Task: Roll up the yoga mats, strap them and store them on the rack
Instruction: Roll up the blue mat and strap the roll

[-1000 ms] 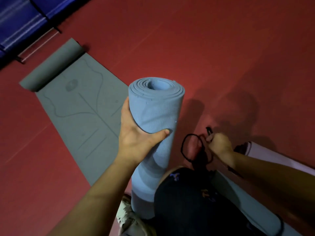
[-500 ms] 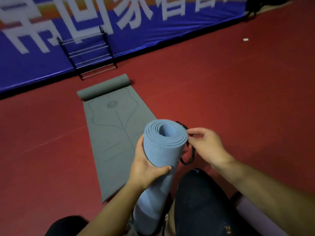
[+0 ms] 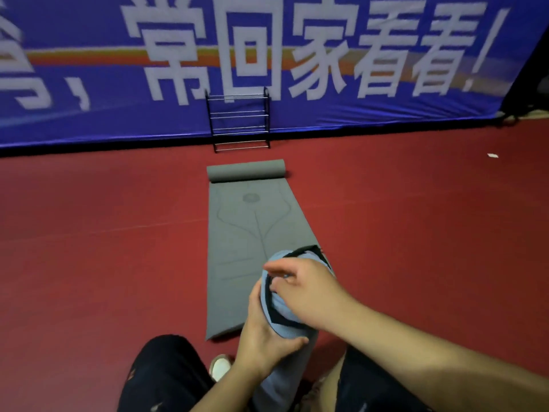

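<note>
Blue foam, rolled tight into a cylinder: one of two mats, the blue mat (image 3: 282, 373) stands nearly upright between the person's knees; the other, a grey mat (image 3: 252, 248), lies flat on the floor ahead, with faint line markings and only its far end curled into a roll. One black strap (image 3: 273, 310) loops over the top end of the blue mat. Two hands work here: the left hand (image 3: 264, 337) is clenched round the roll just below the strap; the right hand (image 3: 309, 292) sits on top, fingers curled and pinching the strap, though blur softens the detail. One rack (image 3: 239, 120), thin black metal with horizontal bars, stands against a blue banner (image 3: 89, 123) printed with large white characters; the floor (image 3: 104, 263) is smooth and red; a small white scrap (image 3: 492, 156) lies far right.
</note>
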Action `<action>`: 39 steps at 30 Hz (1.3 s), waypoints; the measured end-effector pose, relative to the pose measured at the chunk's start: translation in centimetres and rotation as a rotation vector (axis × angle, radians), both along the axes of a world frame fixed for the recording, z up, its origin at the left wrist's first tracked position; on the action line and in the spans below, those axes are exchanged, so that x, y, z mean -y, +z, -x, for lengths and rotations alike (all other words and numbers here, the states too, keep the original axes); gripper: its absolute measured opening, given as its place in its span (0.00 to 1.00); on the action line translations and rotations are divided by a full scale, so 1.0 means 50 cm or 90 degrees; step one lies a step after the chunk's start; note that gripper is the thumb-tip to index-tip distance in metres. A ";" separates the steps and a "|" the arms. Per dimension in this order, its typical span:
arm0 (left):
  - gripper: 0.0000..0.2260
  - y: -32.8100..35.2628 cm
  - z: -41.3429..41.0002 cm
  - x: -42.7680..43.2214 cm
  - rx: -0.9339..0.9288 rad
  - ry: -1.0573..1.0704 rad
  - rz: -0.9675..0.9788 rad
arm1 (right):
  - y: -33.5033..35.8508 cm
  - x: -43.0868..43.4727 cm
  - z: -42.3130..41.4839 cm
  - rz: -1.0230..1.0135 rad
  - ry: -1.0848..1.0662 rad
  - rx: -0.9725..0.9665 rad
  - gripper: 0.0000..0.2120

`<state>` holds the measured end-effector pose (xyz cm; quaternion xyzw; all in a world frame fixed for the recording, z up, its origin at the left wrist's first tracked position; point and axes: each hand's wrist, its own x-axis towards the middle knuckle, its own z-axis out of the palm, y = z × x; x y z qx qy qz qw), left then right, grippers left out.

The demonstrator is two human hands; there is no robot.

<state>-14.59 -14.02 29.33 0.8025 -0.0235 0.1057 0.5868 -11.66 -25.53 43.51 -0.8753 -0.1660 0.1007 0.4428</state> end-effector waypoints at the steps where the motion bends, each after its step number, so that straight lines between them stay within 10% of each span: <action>1: 0.52 0.005 0.009 -0.004 0.006 0.007 0.000 | 0.000 -0.010 -0.001 0.051 0.022 0.058 0.17; 6: 0.51 0.007 0.035 -0.036 0.016 0.024 0.041 | -0.009 0.042 -0.050 0.155 -0.072 0.407 0.19; 11: 0.53 0.007 0.036 -0.029 0.009 -0.010 -0.030 | -0.088 0.078 -0.069 0.098 -0.064 0.075 0.32; 21: 0.19 0.103 0.057 -0.012 -0.056 0.182 0.041 | -0.122 0.033 -0.048 0.079 -0.059 0.079 0.25; 27: 0.17 0.120 0.064 -0.018 -0.100 0.280 0.058 | -0.093 0.035 -0.088 0.023 -0.153 -0.002 0.06; 39: 0.20 0.143 -0.019 -0.079 -0.089 0.256 0.170 | -0.086 0.020 -0.153 -0.241 -0.187 -0.277 0.08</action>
